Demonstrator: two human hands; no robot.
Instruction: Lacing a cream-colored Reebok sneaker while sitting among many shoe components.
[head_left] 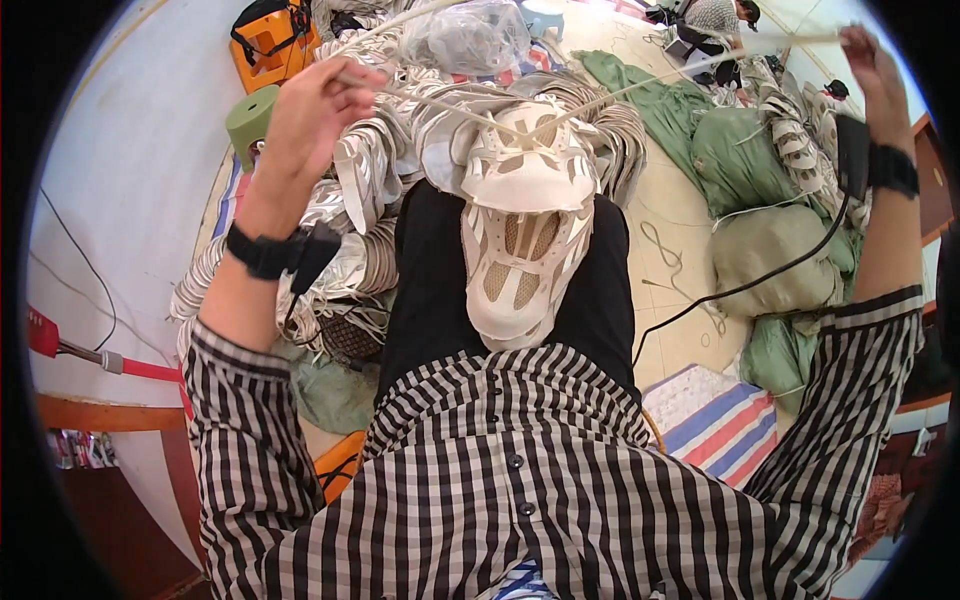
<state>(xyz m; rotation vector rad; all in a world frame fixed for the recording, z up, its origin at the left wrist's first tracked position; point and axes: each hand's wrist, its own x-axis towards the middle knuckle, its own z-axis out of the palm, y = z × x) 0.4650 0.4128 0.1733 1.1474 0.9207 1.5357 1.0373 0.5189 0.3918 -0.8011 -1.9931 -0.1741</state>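
On my black-trousered lap rests a cream shoe upper [530, 190] with beige mesh panels, its rounded toe toward me. A pale shoelace [640, 85] runs from its far end in two spread strands. My left hand [322, 115], raised at the upper left, has its fingers closed on one strand. Far out at the upper right, my right hand [873, 75] is closed on the other strand, pulled nearly straight. Both hands are apart from the upper itself. Black bands circle both my wrists.
Stacked pale shoe uppers [375, 170] lie beyond and left of my knees. Green sacks [780, 250] stand at the right, with a striped woven sheet [715, 415] nearer. A black cable [740, 290] leads from my right wrist. Another person [715, 30] sits at the far right.
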